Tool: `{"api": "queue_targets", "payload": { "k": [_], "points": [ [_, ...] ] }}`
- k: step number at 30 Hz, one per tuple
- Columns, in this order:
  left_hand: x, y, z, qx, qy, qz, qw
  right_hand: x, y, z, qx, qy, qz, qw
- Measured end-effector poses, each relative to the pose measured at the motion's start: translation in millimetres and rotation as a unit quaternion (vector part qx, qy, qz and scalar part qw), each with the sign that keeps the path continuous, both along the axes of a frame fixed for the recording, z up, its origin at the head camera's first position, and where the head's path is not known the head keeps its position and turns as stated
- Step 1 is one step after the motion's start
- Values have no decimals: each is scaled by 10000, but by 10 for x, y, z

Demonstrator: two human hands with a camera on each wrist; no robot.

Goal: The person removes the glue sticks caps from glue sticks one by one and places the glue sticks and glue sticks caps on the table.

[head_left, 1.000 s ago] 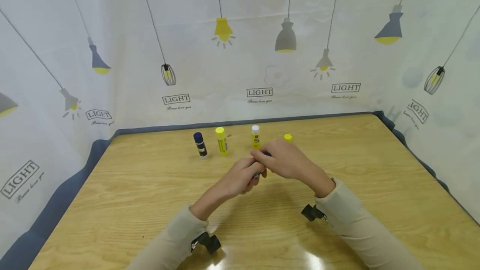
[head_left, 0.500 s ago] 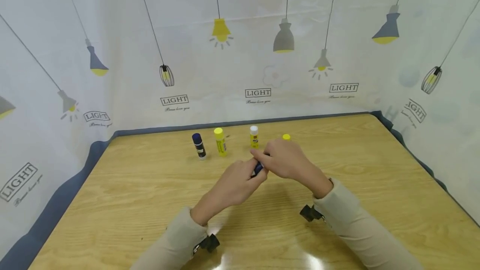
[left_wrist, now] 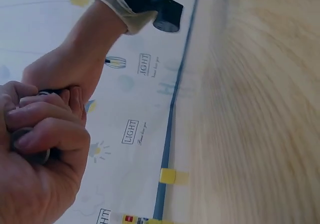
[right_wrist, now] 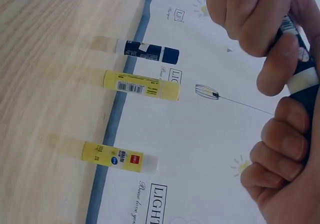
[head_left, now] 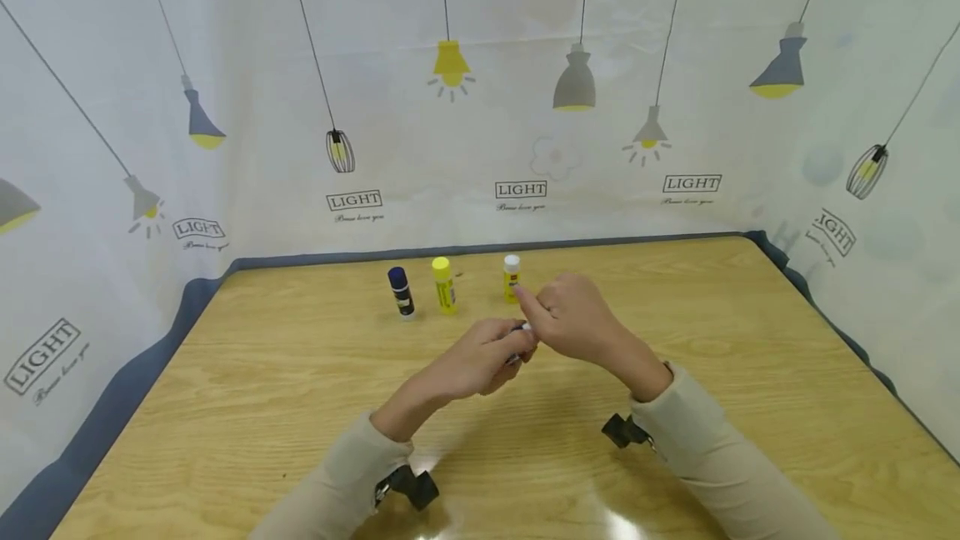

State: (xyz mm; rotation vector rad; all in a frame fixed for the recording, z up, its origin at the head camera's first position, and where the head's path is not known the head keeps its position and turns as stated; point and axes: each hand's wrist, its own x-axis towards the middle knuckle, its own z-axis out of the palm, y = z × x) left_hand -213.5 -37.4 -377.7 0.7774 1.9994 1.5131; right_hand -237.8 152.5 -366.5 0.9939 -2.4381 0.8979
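Both hands meet over the middle of the table around one dark blue glue stick with a white band (right_wrist: 303, 80). My left hand (head_left: 476, 359) curls its fingers about the labelled body, whose round end (left_wrist: 31, 146) shows in the left wrist view. The dark blue cap end (right_wrist: 305, 106) is gripped by my right hand (head_left: 576, 319), its thumb pointing toward the left hand. Much of the stick is hidden by fingers. Beyond the hands stand a yellow glue stick with a white cap (head_left: 512, 278), an all-yellow one (head_left: 444, 285) and a dark blue one (head_left: 401, 293).
A short yellow piece (left_wrist: 168, 176) stands near the table's back edge in the left wrist view; the right hand hides it from the head view. The wooden table (head_left: 300, 407) meets a printed cloth backdrop (head_left: 420, 140) behind and at both sides.
My left hand turned over the glue stick, then turned back, while the right hand kept its grip. A white part now shows between the hands. The yellow top beyond the right hand has gone behind it.
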Motion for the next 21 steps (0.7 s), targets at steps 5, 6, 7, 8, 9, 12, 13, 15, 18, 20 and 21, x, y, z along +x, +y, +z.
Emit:
{"api": "queue_targets", "payload": {
  "k": [5,6,7,8,9,12,13,15,18,20,21],
  "points": [
    [12,13,44,668,-1431,-368,9868,-17,21,28,-555,901,729,9917],
    [12,12,45,847,-1659,-493,9813,-20,20,39,-666,1094,843,9882],
    [12,8,45,1061,-1867,-699,9742,-25,18,48,-786,1272,951,9842],
    [13,-2,44,1316,-2120,-956,9636,-30,15,55,-922,1385,1072,9802],
    [16,-17,42,1635,-2424,-1253,9481,-33,16,66,-1064,1478,1160,9764],
    [28,-64,52,2351,-3188,-2097,8939,-53,57,99,-1564,1559,1314,9664],
    [33,-76,61,2486,-3302,-2270,8818,-59,87,114,-1725,1473,1301,9652],
    [32,-88,86,2568,-3079,-2234,8885,-67,164,148,-1905,1170,1009,9694],
    [4,-93,129,2086,-2049,-1472,9449,-73,269,195,-1714,248,431,9839],
    [-34,-113,153,1567,-1455,-791,9737,-76,304,209,-1277,-417,73,9909],
    [-61,-131,156,1312,-1235,-498,9824,-78,309,209,-1036,-728,-36,9919]
  ]
}}
